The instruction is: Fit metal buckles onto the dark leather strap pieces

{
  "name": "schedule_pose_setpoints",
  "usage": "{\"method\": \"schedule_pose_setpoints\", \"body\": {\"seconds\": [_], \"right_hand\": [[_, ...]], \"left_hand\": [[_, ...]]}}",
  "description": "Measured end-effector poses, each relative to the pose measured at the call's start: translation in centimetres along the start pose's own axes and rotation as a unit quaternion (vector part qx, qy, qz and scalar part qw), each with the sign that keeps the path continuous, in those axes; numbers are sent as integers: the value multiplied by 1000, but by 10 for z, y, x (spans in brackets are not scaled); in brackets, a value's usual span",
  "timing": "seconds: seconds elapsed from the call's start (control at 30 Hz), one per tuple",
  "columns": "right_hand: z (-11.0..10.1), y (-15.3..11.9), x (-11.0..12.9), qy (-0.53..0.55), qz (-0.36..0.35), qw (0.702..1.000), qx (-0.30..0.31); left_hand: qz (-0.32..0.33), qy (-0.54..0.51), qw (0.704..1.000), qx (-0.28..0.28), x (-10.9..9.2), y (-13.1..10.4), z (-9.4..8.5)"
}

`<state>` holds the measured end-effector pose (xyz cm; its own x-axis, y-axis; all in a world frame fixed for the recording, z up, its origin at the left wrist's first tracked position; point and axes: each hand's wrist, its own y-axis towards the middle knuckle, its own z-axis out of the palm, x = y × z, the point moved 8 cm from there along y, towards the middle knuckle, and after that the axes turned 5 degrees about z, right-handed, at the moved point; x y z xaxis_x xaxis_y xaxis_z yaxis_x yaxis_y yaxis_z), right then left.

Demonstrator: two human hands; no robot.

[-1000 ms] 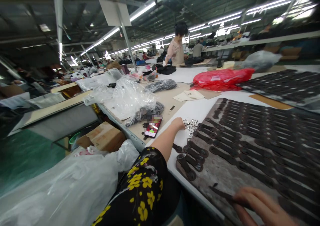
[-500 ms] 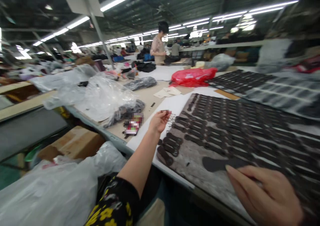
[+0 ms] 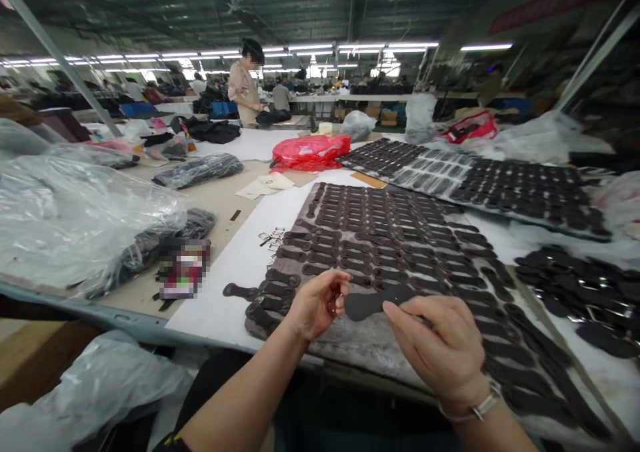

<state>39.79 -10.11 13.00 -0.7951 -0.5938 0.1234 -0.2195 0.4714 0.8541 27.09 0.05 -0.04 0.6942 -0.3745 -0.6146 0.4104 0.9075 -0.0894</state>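
My right hand [image 3: 440,345] pinches a dark, flat strap tab [image 3: 367,303] with a wide rounded end, holding it above the board. Close to that rounded end is my left hand [image 3: 320,303], its fingers curled together; whatever they hold is too small to make out. Beneath both hands lies a grey board [image 3: 345,352] covered with rows of similar dark tabs. Small metal buckles [image 3: 274,237] lie in a loose pile on white paper by the board's left edge. One tab [image 3: 240,292] sticks out past the board's near left corner.
Clear plastic bags [image 3: 85,205] and a dark wrapped bundle cover the table's left side. A red plastic bag [image 3: 311,151] sits beyond the board. Another tab-covered board [image 3: 520,189] is at the back right, with a heap of buckled tabs [image 3: 590,292] nearer. A person [image 3: 245,85] stands farther back.
My left hand has come away from the buckle pile towards the tab in my right hand. The view has turned right, and the right hand now holds the tab higher, near the left.
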Motion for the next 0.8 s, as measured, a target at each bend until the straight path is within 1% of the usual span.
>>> {"method": "schedule_pose_setpoints", "body": {"seconds": [0.07,0.13,0.2,0.27,0.3,0.33,0.37,0.4,0.43,0.5,0.53,0.57,0.6,0.67,0.73,0.8], "right_hand": [[10,4,-8,38,54,997,33],[26,3,-21,91,142,982,85],[41,-4,-33,142,244,951,125],[55,-15,-41,183,324,914,160],[60,-20,-44,202,349,899,170],[63,-23,-44,218,360,890,174],[65,-24,-44,228,354,889,177],[65,-23,-42,229,333,897,177],[63,-20,-39,215,299,913,173],[58,-12,-32,145,213,950,176],[57,-10,-28,103,172,962,185],[56,-8,-25,68,139,967,200],[57,-8,-23,45,114,968,220],[59,-8,-20,32,86,961,261],[59,-8,-18,40,78,956,281],[59,-8,-18,52,78,955,283]], "left_hand": [[13,50,998,29,-4,-3,3],[7,82,995,56,-5,-6,6],[0,93,993,75,-4,-7,8],[1,90,992,83,-3,-6,9],[1,86,993,83,-3,-5,8],[-4,83,993,81,-2,-4,7],[-13,81,994,79,0,-4,7],[-26,82,993,79,2,-3,6],[-40,89,992,80,4,-3,5],[-60,128,986,85,6,-3,3],[-61,161,981,86,6,-3,2],[-56,198,975,87,4,-3,0],[-46,239,966,90,1,-3,-1],[-35,319,941,107,-2,-4,0],[-48,384,913,129,-1,-7,2],[-76,418,893,149,4,-11,5]]}}
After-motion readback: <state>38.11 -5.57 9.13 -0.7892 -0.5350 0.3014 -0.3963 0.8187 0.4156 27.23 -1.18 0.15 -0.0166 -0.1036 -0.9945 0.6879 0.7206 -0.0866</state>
